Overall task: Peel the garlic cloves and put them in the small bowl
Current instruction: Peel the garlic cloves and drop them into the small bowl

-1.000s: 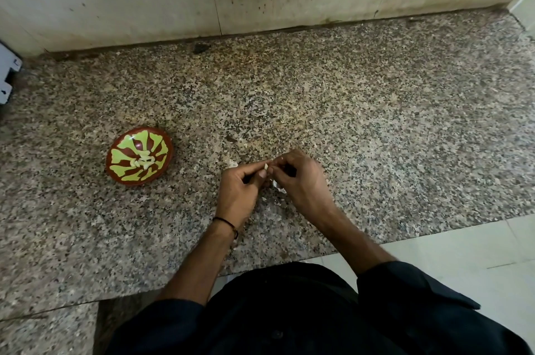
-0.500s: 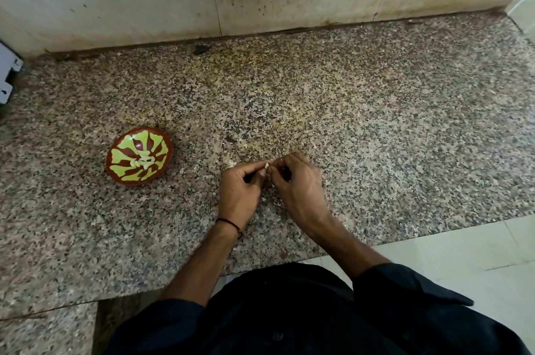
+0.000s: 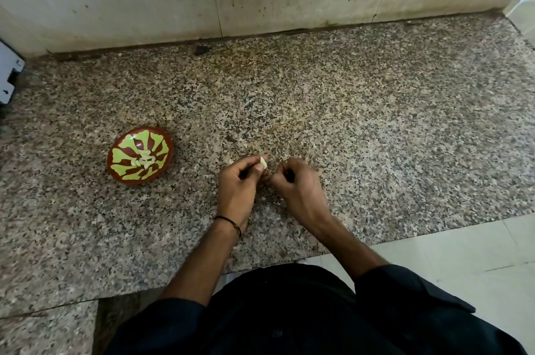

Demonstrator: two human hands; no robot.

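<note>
From the head view, we have both hands low over the speckled granite counter [image 3: 362, 111], close together but not touching. Our left hand [image 3: 238, 183] has its fingers curled in, and its thumb and forefinger pinch a pale garlic clove [image 3: 263, 163] at their tips, held just above the stone. Our right hand [image 3: 298, 185] is curled into a loose fist just beside it. A tiny pale speck shows at its fingertips, and we cannot tell whether it grips anything. The small bowl [image 3: 131, 179], brown with green-yellow pattern, stands on the counter well to the left, with a few peeled cloves [image 3: 144, 161] lying at its middle. A thin black band [image 3: 228, 221] circles our left wrist.
</note>
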